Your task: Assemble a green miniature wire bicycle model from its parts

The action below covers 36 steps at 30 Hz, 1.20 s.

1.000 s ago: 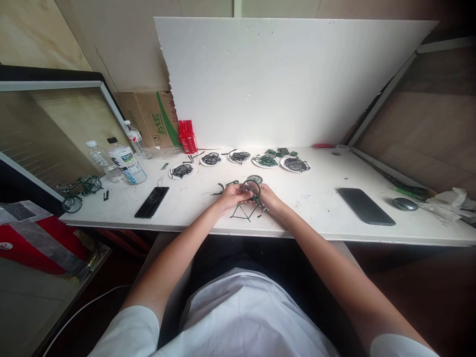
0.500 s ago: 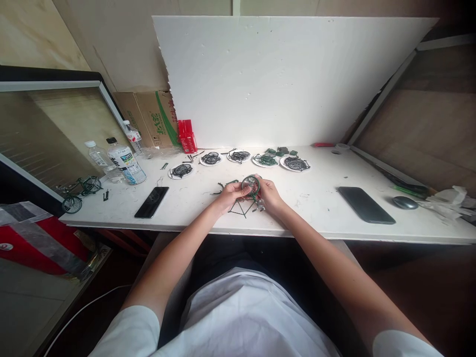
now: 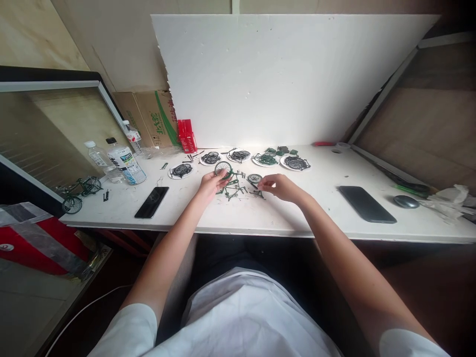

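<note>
My left hand (image 3: 210, 184) holds a small green model bicycle frame (image 3: 232, 187) with one spoked wheel (image 3: 222, 168) on it, low over the white table (image 3: 320, 208). My right hand (image 3: 278, 187) is apart from it to the right, fingertips pinched by small dark parts (image 3: 257, 193) lying on the table; whether it grips one is too small to tell. A loose wheel (image 3: 255, 178) lies between the hands. Behind them stands a row of white plates with bicycle parts (image 3: 238, 156).
A finished green model bicycle (image 3: 80, 192) stands at the table's left end beside water bottles (image 3: 124, 161). One black phone (image 3: 151, 202) lies at left, another (image 3: 366, 204) at right next to a mouse (image 3: 406, 201). A red box (image 3: 187, 135) and a white board (image 3: 282, 74) stand behind.
My hands have come apart. The left hand carried the frame with its wheel forward and left; the right hand let go of it and moved right to the small parts.
</note>
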Tool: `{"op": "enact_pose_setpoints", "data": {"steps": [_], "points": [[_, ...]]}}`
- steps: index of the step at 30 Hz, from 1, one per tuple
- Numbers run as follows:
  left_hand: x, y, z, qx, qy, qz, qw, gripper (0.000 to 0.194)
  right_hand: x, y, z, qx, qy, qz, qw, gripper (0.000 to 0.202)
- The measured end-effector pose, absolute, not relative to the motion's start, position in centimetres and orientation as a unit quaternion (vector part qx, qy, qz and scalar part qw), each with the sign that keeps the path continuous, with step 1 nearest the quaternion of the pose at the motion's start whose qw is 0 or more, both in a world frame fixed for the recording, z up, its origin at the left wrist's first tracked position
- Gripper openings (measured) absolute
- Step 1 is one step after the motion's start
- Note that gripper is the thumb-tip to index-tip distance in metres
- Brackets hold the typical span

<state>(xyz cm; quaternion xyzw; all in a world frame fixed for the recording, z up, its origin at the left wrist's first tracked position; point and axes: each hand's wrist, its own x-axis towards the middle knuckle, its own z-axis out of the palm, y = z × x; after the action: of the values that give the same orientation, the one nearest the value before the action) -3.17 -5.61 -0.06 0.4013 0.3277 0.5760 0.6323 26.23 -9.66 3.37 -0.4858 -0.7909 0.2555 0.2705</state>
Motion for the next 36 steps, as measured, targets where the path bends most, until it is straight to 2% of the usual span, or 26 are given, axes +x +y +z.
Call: {"op": "enact_pose_setpoints", "data": {"steps": [2,5,9,22,29,36], "points": [[-3.8,-5.1,-0.4,0.38,0.33,0.598,0.624,0.031,26.7,-9.6,3.3,-0.536,-0.792,0.209,0.206,0.017],[-4.1,-4.7,-1.1,0.356,0.338,0.613,0.62,0.026,27.0,-9.4,2.9,-0.597,-0.777,0.167,0.107,0.015],[-4.0,-4.5,-1.6,0.345,0.324,0.623,0.622,0.026,26.8,-9.5,3.1,-0.617,-0.771,0.148,0.055,0.011],[-3.4,-5.2,-1.0,0.361,0.314,0.617,0.625,0.026,24.1,-11.6,3.7,-0.615,-0.787,0.042,-0.004,0.015],[-3.4,-5.2,-0.9,0.364,0.314,0.606,0.633,0.029,24.4,-11.1,3.3,-0.606,-0.793,0.066,0.009,0.014],[-3.5,-5.1,-0.9,0.365,0.31,0.607,0.634,0.03,27.2,-9.6,3.4,-0.615,-0.771,0.155,0.057,0.017]]}}
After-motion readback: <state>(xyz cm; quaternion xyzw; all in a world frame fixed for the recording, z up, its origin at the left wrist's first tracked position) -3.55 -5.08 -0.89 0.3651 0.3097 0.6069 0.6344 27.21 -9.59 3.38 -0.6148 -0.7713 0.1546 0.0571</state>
